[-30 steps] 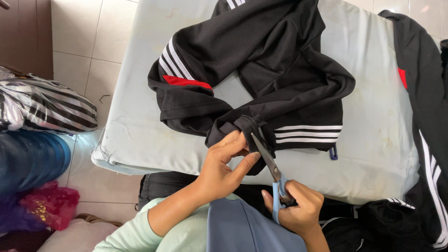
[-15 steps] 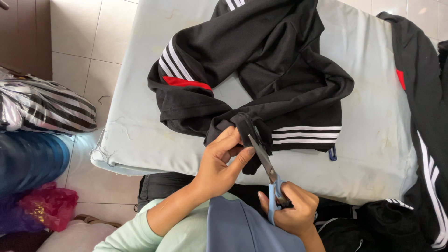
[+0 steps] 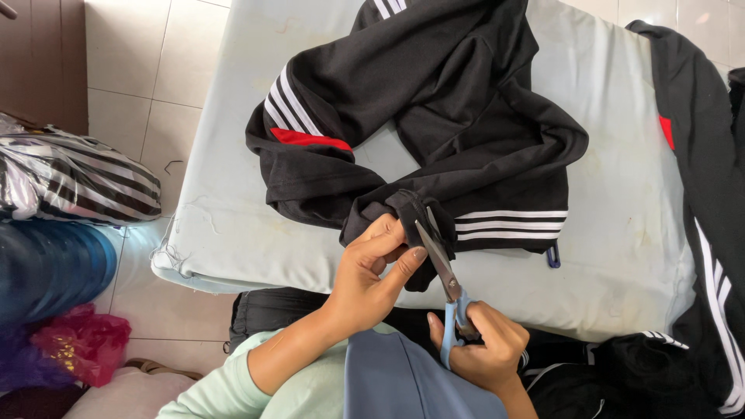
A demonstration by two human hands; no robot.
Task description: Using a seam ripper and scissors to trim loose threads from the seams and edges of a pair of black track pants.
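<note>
- A pale padded table [image 3: 233,225] stands on a tiled floor, with bagged cloth at my left.
- The black striped jacket [image 3: 458,116] lies on it; its bunched near edge hangs towards me.
- My left hand [image 3: 371,268] pinches that fold, closed on the cloth.
- My right hand [image 3: 477,349] grips the blue-handled scissors [image 3: 444,273], blades slanting up-left into the fold, just beside my left fingertips.
- Since half a second ago, blades and hands sit almost unchanged.

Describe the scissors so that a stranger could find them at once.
Look at the pale padded table with the black jacket. At its near edge, the right hand holds the scissors. Their blue handles and bare metal blades set them apart from the dark cloth.
</note>
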